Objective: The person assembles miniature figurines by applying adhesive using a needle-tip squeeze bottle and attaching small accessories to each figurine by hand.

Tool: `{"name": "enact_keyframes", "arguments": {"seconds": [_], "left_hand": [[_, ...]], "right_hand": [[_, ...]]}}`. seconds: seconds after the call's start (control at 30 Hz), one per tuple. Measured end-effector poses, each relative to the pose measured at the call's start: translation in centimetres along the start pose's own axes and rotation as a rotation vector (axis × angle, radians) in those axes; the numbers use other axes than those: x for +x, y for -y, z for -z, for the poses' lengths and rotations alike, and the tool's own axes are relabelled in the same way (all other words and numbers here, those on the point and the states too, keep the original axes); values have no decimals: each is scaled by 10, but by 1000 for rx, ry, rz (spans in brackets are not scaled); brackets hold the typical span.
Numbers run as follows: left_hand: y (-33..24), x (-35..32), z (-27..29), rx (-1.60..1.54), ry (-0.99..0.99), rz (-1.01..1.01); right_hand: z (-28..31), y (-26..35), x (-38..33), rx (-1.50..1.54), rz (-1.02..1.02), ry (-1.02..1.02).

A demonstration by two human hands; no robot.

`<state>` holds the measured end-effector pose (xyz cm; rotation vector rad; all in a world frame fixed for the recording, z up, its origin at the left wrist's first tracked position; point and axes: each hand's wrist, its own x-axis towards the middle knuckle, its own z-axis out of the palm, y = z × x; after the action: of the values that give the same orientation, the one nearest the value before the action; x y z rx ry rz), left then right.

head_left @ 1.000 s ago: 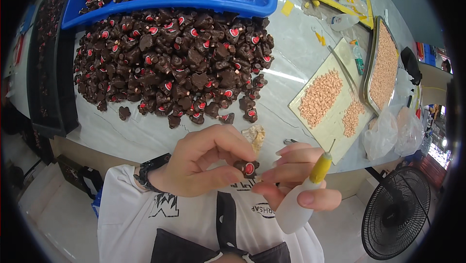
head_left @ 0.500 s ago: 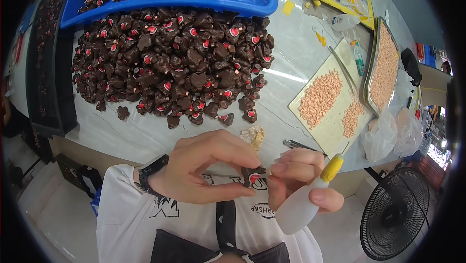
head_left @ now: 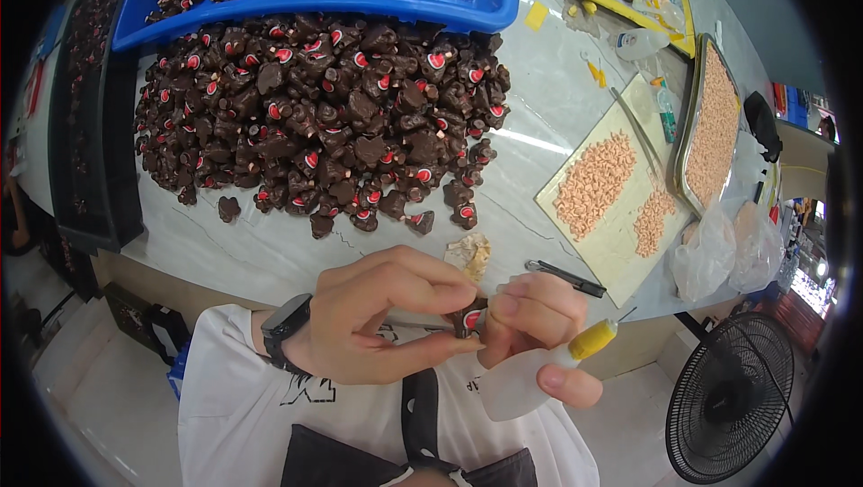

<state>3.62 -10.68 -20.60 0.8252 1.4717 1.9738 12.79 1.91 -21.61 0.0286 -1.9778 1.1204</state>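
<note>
1. The left hand [head_left: 378, 316] was pinched shut around a small dark brown figure with a red and white spot [head_left: 469, 319], held in the fingertips just above the person's lap, close to the chest, presumably so the piece stayed steady and near the eyes.
2. The right hand [head_left: 530, 330] was doing two things at once: thumb and forefinger touched the same small figure from the other side, while the lower fingers were curled around a soft translucent squeeze bottle with a yellow nozzle cap [head_left: 539, 375]. The nozzle pointed away to the right of that hand, clear of the piece.
3. Just beyond both hands, on the pale marbled counter [head_left: 270, 249], lay a crumpled beige scrap [head_left: 474, 253] and a thin dark tool [head_left: 566, 277], both within easy reach.
4. Farther out from the left hand sat a big heap of the same dark brown figures [head_left: 324, 118], loose on the counter, with a blue plastic tray [head_left: 467, 10] holding more behind it.
5. Out past the right hand lay a pale board strewn with small peach-coloured pieces [head_left: 598, 190], beside a metal tray [head_left: 715, 127] filled with the same.
</note>
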Motion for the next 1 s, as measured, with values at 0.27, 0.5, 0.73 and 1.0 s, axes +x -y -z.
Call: {"name": "enact_keyframes", "arguments": {"seconds": [0.27,0.5,0.73,1.0], "left_hand": [[2,0,-7,-104,-85,-17],[2,0,-8,-93,-75,-28],[1,4,-5,-148,-55,45],[0,8,-2,-625,-38,317]], "right_hand": [[-10,0,-3,64,-24,-99],[-12,0,1,121,-63,-117],[0,-7,4,206,-90,5],[5,-8,4,202,-98,42]]}}
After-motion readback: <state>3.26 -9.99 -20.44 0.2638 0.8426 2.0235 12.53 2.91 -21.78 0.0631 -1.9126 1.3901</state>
